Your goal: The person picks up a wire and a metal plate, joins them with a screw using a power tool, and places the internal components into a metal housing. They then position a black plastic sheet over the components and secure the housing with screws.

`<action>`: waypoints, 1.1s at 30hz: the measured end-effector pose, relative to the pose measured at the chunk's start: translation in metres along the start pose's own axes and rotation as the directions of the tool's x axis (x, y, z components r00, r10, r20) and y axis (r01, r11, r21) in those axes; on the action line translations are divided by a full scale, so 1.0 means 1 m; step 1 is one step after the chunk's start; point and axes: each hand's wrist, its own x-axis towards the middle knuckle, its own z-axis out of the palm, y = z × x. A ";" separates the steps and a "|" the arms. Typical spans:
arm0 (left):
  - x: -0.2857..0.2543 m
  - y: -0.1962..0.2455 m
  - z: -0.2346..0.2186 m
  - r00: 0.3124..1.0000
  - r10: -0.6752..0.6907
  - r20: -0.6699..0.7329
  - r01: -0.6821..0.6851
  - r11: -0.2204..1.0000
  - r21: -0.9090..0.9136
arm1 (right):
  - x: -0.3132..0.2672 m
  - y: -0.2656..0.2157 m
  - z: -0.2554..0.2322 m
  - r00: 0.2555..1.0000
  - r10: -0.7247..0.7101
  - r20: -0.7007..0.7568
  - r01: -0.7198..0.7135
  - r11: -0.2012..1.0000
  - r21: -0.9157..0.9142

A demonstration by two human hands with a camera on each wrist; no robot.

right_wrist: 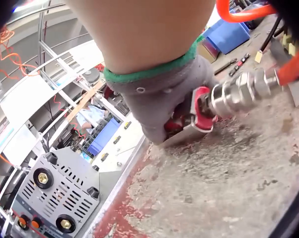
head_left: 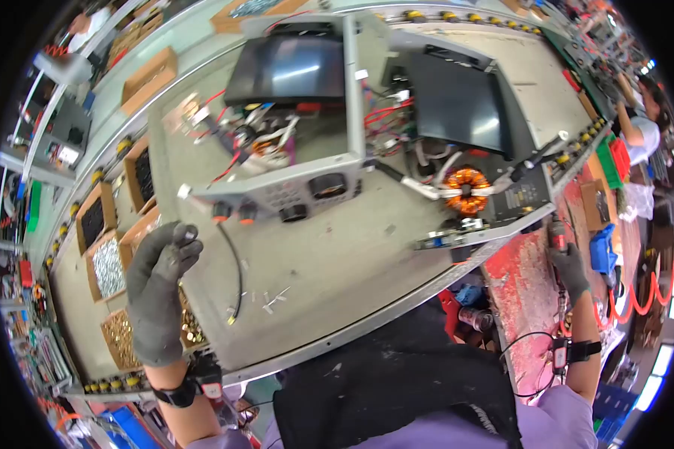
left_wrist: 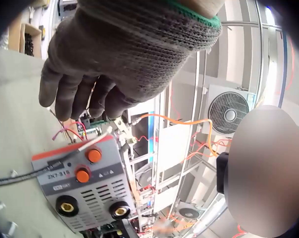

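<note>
My left hand (head_left: 157, 292), in a grey knit glove, is raised over the left end of the bench with fingers loosely curled. In the left wrist view its fingers (left_wrist: 65, 94) hang above the grey front panel (left_wrist: 90, 181) of a welding machine with orange knobs. My gloved right hand (head_left: 571, 268) grips a red air tool (head_left: 558, 233) over the worn red side table (head_left: 520, 280). The tool's metal hose coupling (right_wrist: 238, 94) sticks out of the fist in the right wrist view; its working end is hidden. Nearest the right hand is a second open welding machine (head_left: 528, 198) with a copper coil (head_left: 466, 191).
Boxes of small hardware, among them silvery screws (head_left: 108, 267) and brass pieces (head_left: 120, 337), line the left side. Loose screws (head_left: 277, 299) and a black cable (head_left: 236, 273) lie on the bench. A coiled orange hose (head_left: 640, 299) hangs at right near a blue bin (head_left: 603, 251).
</note>
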 end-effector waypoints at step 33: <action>-0.010 -0.009 0.089 0.863 0.242 0.443 -0.377 0.893 0.245 | -0.136 -0.280 0.135 0.283 -0.783 0.554 0.955 0.180 -0.234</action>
